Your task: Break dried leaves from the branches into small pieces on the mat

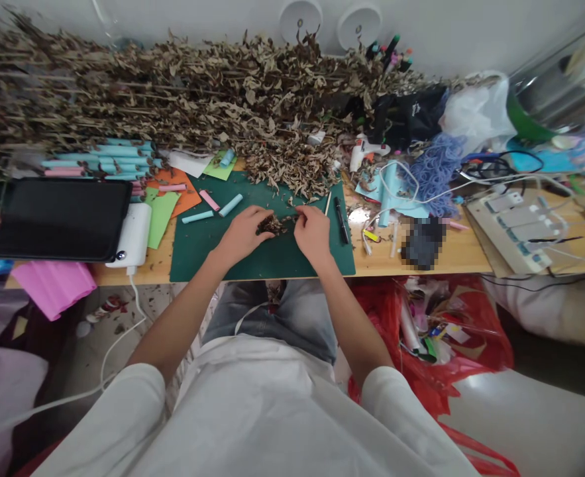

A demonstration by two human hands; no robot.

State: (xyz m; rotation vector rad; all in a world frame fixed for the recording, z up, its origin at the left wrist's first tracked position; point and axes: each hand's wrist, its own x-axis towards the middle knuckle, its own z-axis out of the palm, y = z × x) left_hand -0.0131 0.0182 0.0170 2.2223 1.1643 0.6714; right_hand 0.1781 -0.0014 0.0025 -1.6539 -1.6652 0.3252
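Observation:
Over the green cutting mat, my left hand is curled round a small clump of dried leaves. My right hand is closed beside it, with its thumb and forefinger pinched at the right end of the leaf bits; exactly what sits between those fingertips is too small to make out. A pile of loose dried leaves lies just beyond both hands. On the mat left of my hands are blue paper rolls and a pink one. A black pen lies to the right.
Dried leafy stalks cover the back of the table. At left are a tablet, a white power bank and stacked blue rolls. At right are a glue gun, blue yarn, a power strip and trailing cables.

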